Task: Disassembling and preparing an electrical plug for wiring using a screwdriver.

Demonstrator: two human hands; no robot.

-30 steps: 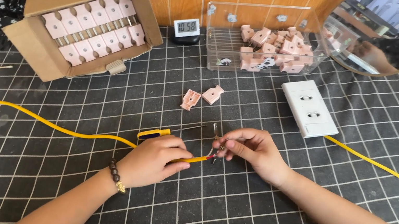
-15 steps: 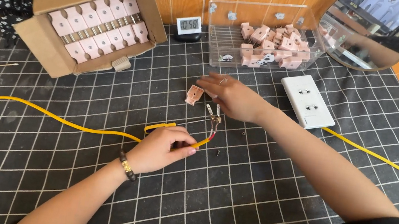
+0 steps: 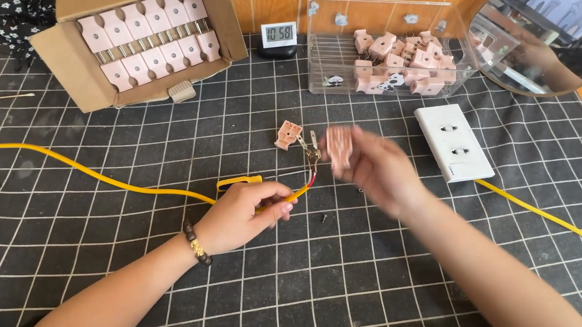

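An open brown cardboard box (image 3: 76,58) sits at the back left of the black, white-gridded table mat (image 3: 402,295), packed with rows of pale pink plastic plug shells (image 3: 149,31). To its right stands a small white digital clock (image 3: 278,33), and beyond that a clear plastic bin (image 3: 324,45) holding a loose heap of more pink plug parts (image 3: 398,60). A white rectangular wall socket plate (image 3: 454,142) lies to the right of the bin, with a round mirror (image 3: 548,40) at the back corner. The left hand (image 3: 245,214) is clenched around the end of a long yellow cable (image 3: 75,168) that trails off to the left; bare wire ends with metal prongs (image 3: 310,151) stick up past the fingers. The right hand (image 3: 374,170), blurred, pinches a pink plug half (image 3: 340,144) just above and right of those wire ends. Another pink plug half (image 3: 287,136) lies on the mat just left of them.
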